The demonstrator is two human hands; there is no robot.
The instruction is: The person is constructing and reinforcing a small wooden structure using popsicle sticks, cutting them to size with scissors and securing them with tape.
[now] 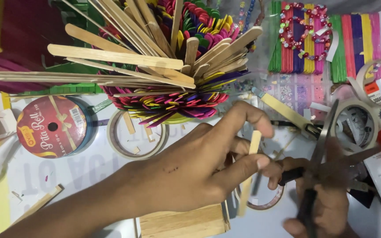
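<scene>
My left hand [199, 167] reaches in from the lower left and pinches a plain wooden craft stick [248, 176] upright between thumb and fingers. My right hand [327, 198], blurred at the lower right, grips a pair of scissors [320, 150] whose open blades point up and away, just right of the stick. Under my left wrist lies a small block of glued wooden sticks [184, 222].
A cup bristling with plain and coloured sticks [173, 75] stands at the top middle. A ribbon spool [51, 127] and a tape ring [137, 134] lie to the left. Coloured stick panels with beads [314, 39] and tape rolls [375, 88] are at the top right.
</scene>
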